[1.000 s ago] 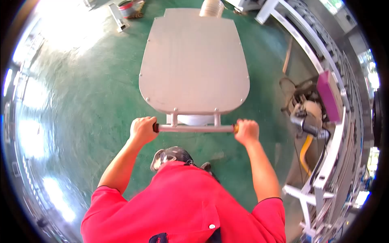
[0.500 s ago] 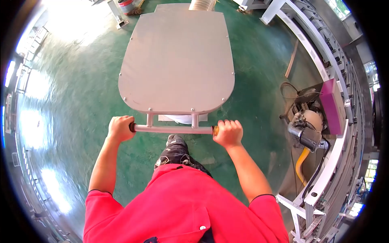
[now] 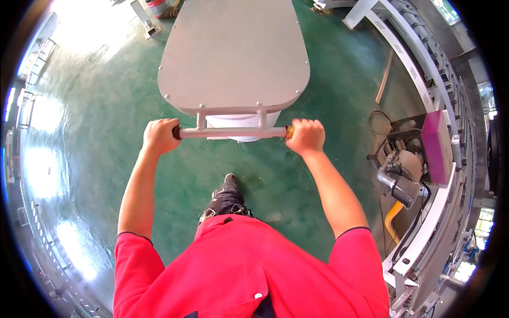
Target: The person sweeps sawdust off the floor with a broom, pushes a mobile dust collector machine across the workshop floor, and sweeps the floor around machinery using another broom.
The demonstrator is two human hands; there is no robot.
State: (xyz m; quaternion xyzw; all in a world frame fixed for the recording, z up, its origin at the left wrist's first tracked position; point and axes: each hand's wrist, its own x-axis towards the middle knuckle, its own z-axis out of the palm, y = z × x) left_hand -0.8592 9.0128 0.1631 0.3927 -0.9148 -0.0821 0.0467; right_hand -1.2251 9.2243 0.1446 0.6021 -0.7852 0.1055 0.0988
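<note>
Both hands grip the push bar [image 3: 232, 132] of a flat metal platform cart [image 3: 233, 53] on the green floor [image 3: 90, 132]. The left hand [image 3: 160, 135] is closed tight around the bar's left end, the right hand [image 3: 305, 135] around its right end (an orange grip tip shows just beside it). A machine frame [image 3: 424, 79] with a purple box [image 3: 439, 146] runs along the floor's right edge, well apart from the cart.

One head-worn camera looks steeply down and forward, close over the person's chest, onto the cart handle [image 3: 231, 132] and green floor [image 3: 95, 132]
</note>
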